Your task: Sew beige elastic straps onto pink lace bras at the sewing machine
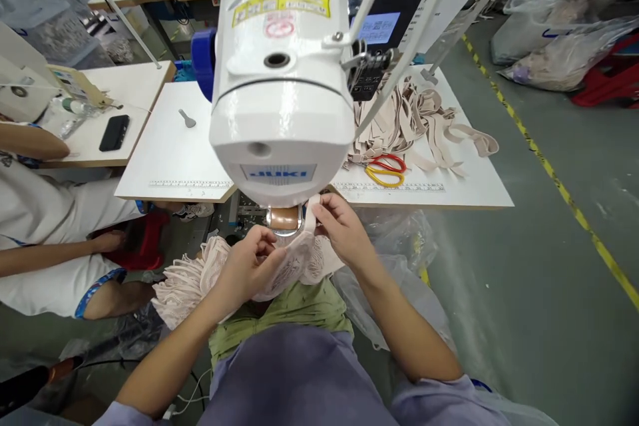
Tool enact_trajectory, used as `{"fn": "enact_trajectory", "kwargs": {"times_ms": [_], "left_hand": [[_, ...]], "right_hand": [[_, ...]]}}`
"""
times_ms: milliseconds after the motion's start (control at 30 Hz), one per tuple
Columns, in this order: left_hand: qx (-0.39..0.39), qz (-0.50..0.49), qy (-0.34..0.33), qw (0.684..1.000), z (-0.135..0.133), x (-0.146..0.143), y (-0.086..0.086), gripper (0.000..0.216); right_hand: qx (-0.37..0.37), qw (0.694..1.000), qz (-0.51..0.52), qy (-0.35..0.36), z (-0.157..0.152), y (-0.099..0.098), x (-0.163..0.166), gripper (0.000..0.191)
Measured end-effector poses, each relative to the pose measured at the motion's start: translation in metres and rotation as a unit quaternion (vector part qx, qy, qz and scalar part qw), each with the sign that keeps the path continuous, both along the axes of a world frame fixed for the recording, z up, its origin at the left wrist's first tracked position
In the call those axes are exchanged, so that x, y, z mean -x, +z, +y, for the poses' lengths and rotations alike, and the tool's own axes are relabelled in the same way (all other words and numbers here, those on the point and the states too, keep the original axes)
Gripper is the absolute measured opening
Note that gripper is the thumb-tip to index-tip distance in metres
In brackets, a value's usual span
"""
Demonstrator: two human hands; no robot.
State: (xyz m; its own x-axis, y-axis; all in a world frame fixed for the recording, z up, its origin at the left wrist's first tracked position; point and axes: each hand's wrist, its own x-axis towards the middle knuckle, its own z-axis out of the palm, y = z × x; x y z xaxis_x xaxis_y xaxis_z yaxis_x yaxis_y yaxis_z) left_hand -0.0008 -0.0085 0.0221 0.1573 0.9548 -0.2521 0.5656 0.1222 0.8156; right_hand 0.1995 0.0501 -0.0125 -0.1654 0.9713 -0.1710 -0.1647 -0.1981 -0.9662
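Note:
A white sewing machine [282, 120] stands straight ahead, its head over the gap in the table. Just below that head, my right hand [342, 223] pinches a pale pink strap [310, 214] between thumb and fingers. Left of it, my left hand [249, 263] is closed on the edge of a pale pink lace garment piece [292, 259], which hangs over my lap. The strap meets the lace near the machine's needle area; the needle itself is hidden under the head. A thick bundle of pale pink lace pieces [192, 279] lies beside my left forearm.
On the right tabletop [474, 190] lie a heap of beige straps [399, 120] and scissors [385, 170] with red and yellow handles. A small grey tool [187, 118] rests on the left tabletop. A co-worker [54, 219] sits at left near a black phone [114, 133].

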Motion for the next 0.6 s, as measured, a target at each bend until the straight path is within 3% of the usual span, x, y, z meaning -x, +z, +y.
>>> {"fn": "enact_trajectory", "kwargs": {"times_ms": [133,233,300,367,433,500,600], "left_hand": [[0.044,-0.083,-0.058,0.994,-0.013,-0.019,0.001,0.03],[0.031,-0.083,-0.076,0.993,-0.018,-0.025,-0.005,0.037],[0.024,-0.071,-0.074,0.994,-0.023,-0.024,-0.013,0.043],[0.031,-0.067,-0.065,0.995,-0.027,-0.022,-0.023,0.043],[0.034,-0.061,-0.064,0.996,-0.03,-0.019,-0.033,0.043],[0.032,-0.061,-0.068,0.995,-0.033,-0.017,-0.041,0.046],[0.028,-0.06,-0.067,0.996,-0.033,-0.016,-0.046,0.049]], "right_hand": [[0.013,0.998,-0.019,0.064,-0.033,0.007,-0.01,0.029],[-0.077,0.986,-0.112,0.099,-0.019,0.003,-0.02,0.027],[-0.154,0.97,-0.19,0.004,0.02,-0.003,-0.036,0.03],[-0.196,0.936,-0.236,-0.173,0.078,-0.002,-0.057,0.044],[-0.221,0.906,-0.237,-0.271,0.143,0.007,-0.078,0.06],[-0.243,0.885,-0.243,-0.314,0.199,0.02,-0.091,0.075],[-0.283,0.893,-0.222,-0.271,0.251,0.035,-0.094,0.077]]}}
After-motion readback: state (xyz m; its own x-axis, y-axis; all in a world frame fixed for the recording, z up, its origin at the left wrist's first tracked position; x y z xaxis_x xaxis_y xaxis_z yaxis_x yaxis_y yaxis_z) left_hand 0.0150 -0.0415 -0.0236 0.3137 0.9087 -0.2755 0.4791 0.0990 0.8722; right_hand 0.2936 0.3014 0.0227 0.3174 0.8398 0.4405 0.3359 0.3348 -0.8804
